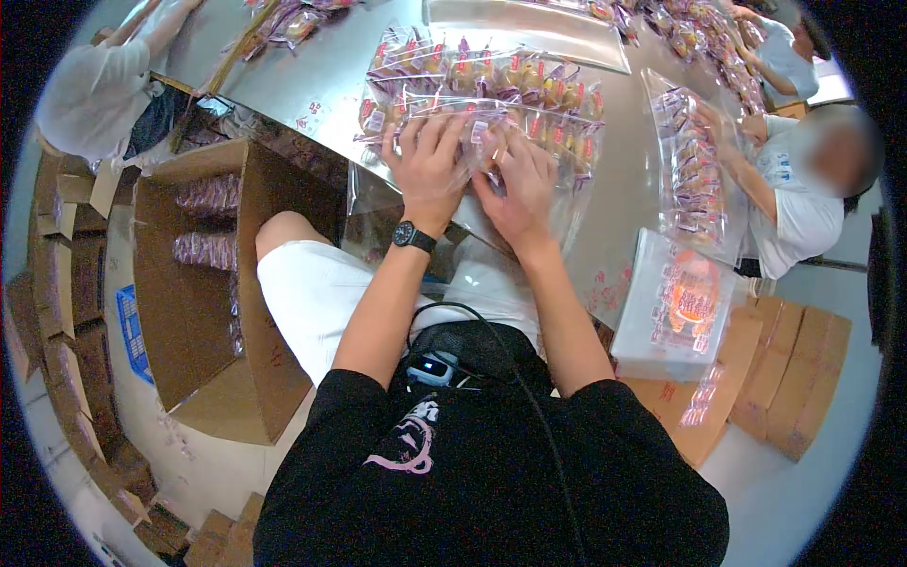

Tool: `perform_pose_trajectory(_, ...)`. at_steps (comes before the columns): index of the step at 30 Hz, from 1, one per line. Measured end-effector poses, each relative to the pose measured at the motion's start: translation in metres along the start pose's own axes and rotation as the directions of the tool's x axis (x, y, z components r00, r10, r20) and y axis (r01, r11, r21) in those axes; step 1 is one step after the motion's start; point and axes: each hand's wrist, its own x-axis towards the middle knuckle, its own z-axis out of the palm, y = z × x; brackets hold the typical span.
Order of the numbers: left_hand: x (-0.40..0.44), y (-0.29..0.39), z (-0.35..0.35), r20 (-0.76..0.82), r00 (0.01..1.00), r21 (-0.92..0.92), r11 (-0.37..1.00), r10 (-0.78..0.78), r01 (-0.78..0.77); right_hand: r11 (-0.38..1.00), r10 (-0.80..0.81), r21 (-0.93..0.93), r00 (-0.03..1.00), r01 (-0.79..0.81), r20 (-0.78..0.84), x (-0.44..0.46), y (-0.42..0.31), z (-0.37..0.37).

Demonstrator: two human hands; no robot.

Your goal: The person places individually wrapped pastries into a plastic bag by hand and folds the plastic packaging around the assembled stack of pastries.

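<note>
A large clear plastic bag [567, 194] lies at the table's near edge, filled with rows of small individually wrapped snacks [515, 76] in purple-and-clear wrappers with red labels. My left hand [430, 156], with a black watch on its wrist, rests on the front row, fingers spread over the wrappers. Beside it, my right hand [521, 180] has its fingers bent around the bag's film near the middle of that row. The bag's loose open end hangs toward my lap. The fingertips of my right hand are partly hidden by shiny film.
At left stands an open cardboard box [208, 331] with packed snack bags inside. To the right, a stack of printed plastic bags [675, 307] sits near cartons [794, 378]. A co-worker [784, 189] handles another filled bag [694, 170]. Loose snacks [699, 38] heap at the back.
</note>
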Motion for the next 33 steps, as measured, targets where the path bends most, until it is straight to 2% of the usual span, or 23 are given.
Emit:
perform_pose_trajectory(4, 0.006, 0.005, -0.006, -0.054, 0.998, -0.019, 1.0, 0.012, -0.013, 0.982, -0.015, -0.189, 1.0, 0.016, 0.006, 0.005, 0.01, -0.001)
perform_pose_trajectory(7, 0.007, 0.006, -0.008, -0.017, 0.998, -0.033, 0.998, -0.055, 0.055, 0.977, 0.09, -0.202, 0.994, -0.075, 0.068, 0.015, 0.004, -0.001)
perform_pose_trajectory(10, 0.014, 0.009, -0.006, -0.051, 0.997, 0.021, 0.998, -0.053, 0.054, 0.97, 0.087, -0.239, 0.988, -0.054, 0.131, 0.018, 0.007, 0.001)
perform_pose_trajectory(13, 0.017, 0.01, -0.013, 0.02, 0.999, 0.08, 0.996, -0.039, 0.037, 0.961, 0.007, -0.276, 0.997, 0.014, 0.073, 0.022, 0.009, 0.0)
perform_pose_trajectory(16, 0.012, 0.005, -0.012, 0.031, 1.0, 0.1, 0.995, 0.004, -0.007, 0.967, 0.002, -0.254, 0.995, 0.025, 0.103, 0.022, 0.014, 0.004)
perform_pose_trajectory(19, 0.015, 0.003, -0.014, 0.067, 0.996, 0.097, 0.993, 0.059, -0.065, 0.941, 0.036, -0.335, 0.976, 0.039, 0.215, 0.024, 0.014, -0.002)
perform_pose_trajectory(25, 0.02, 0.002, -0.027, 0.213, 0.965, 0.129, 0.975, 0.152, -0.182, 0.936, 0.108, -0.351, 0.97, -0.025, 0.218, 0.029, 0.013, 0.012)
perform_pose_trajectory(29, 0.02, 0.0, -0.011, 0.213, 0.963, 0.123, 0.973, 0.166, -0.195, 0.913, 0.18, -0.407, 0.913, -0.017, 0.367, 0.036, 0.008, 0.003)
perform_pose_trajectory(30, 0.018, 0.003, -0.007, 0.241, 0.948, 0.082, 0.969, 0.208, -0.234, 0.908, 0.191, -0.418, 0.899, -0.009, 0.395, 0.036, 0.005, -0.001)
perform_pose_trajectory(31, 0.024, 0.009, -0.01, 0.187, 0.943, 0.008, 0.959, 0.275, -0.282, 0.903, 0.201, -0.43, 0.883, 0.0, 0.423, 0.035, 0.002, -0.006)
perform_pose_trajectory(32, 0.024, 0.015, -0.013, 0.182, 0.948, 0.014, 0.964, 0.26, -0.267, 0.895, 0.245, -0.445, 0.852, -0.015, 0.464, 0.032, -0.003, -0.01)
perform_pose_trajectory(33, 0.023, 0.018, -0.016, 0.178, 0.953, 0.02, 0.968, 0.244, -0.251, 0.899, 0.202, -0.439, 0.876, 0.011, 0.437, 0.028, -0.009, -0.017)
